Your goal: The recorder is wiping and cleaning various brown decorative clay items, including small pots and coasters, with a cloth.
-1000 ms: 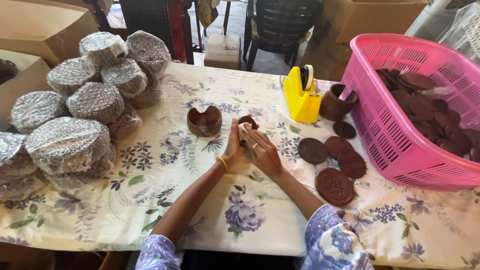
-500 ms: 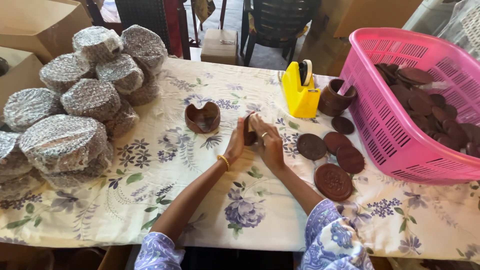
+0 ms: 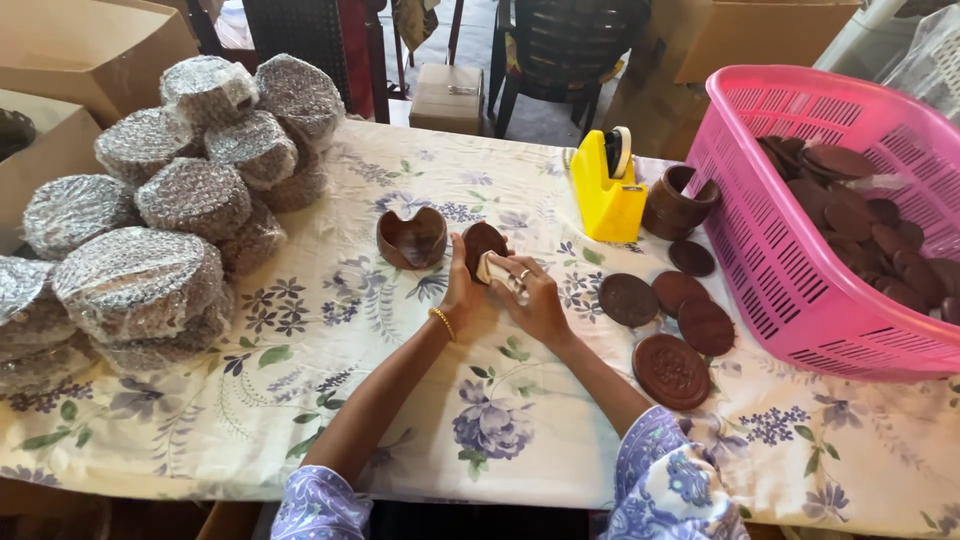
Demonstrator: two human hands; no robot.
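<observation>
My left hand [image 3: 463,290] holds a small round brown clay piece [image 3: 482,241] upright above the floral tablecloth [image 3: 330,330]. My right hand [image 3: 535,300] presses a small pale pad [image 3: 495,272] against that piece's face. Just left of my hands sits a brown clay bowl with a notched rim [image 3: 411,238]. To the right lie several flat brown clay discs [image 3: 668,370] on the cloth.
A yellow tape dispenser [image 3: 607,183] and a brown clay pot [image 3: 677,203] stand behind the discs. A pink plastic basket [image 3: 800,270] at right holds more brown discs. Several bubble-wrapped bundles [image 3: 140,285] are stacked at left, with cardboard boxes [image 3: 85,45] behind.
My hands stay together at the table's middle; the clay piece has turned more upright in my left hand, and the pale pad in my right hand now shows against it.
</observation>
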